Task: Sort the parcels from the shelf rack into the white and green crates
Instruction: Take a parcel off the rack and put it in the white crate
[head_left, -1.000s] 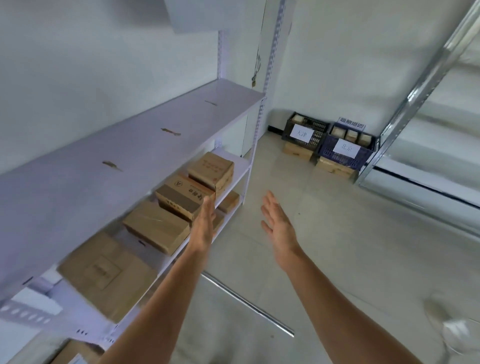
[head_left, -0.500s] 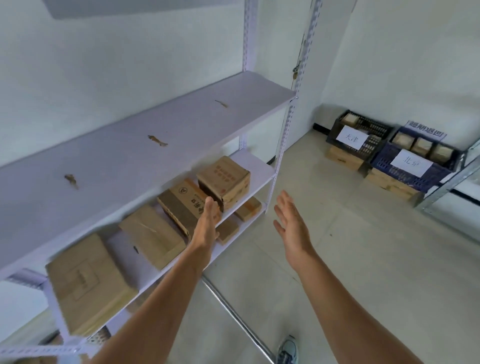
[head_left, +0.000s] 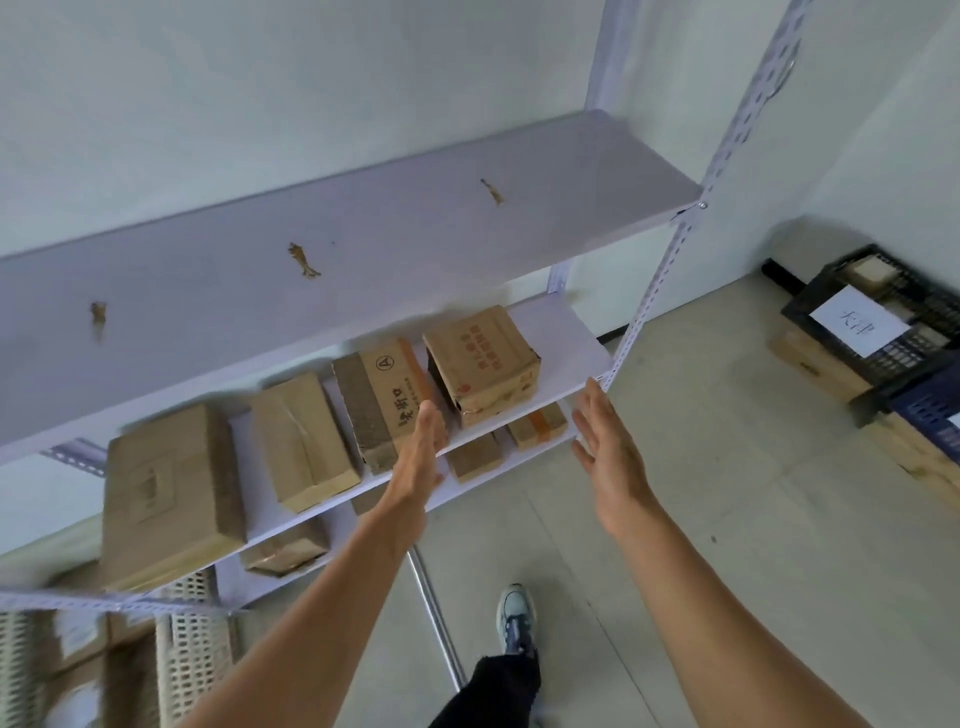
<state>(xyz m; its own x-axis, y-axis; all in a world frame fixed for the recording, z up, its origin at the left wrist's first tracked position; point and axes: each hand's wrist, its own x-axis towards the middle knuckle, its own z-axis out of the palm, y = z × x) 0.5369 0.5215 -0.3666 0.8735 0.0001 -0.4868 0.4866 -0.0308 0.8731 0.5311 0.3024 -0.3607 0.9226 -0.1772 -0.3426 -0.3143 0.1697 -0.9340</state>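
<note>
Across the centre of the frame our two bare arms reach toward the shelf rack (head_left: 395, 244). Our left hand (head_left: 422, 460) is turned edge-on, fingers straight and pressed together, its fingertips lying over the front corner of the parcel marked A (head_left: 382, 402) — whether they touch it we cannot tell. Our right hand (head_left: 609, 441) hovers palm inward just off the middle shelf's right front corner, fingers straight and a little spread, holding nothing.

Between the two hands, on that middle shelf, sits the square parcel with red print (head_left: 480, 364), just beside the parcel marked A. Left of these lie a plain parcel (head_left: 301, 436) and a large flat parcel (head_left: 166, 488). Smaller parcels (head_left: 537, 425) lie on the shelf below.

At lower left stands a white crate (head_left: 195, 654) with boxes inside — blurred. At the right edge of the frame a black crate (head_left: 896, 358) bears a paper label (head_left: 857, 321). Our shoe (head_left: 514, 613) is on the floor at bottom centre.
</note>
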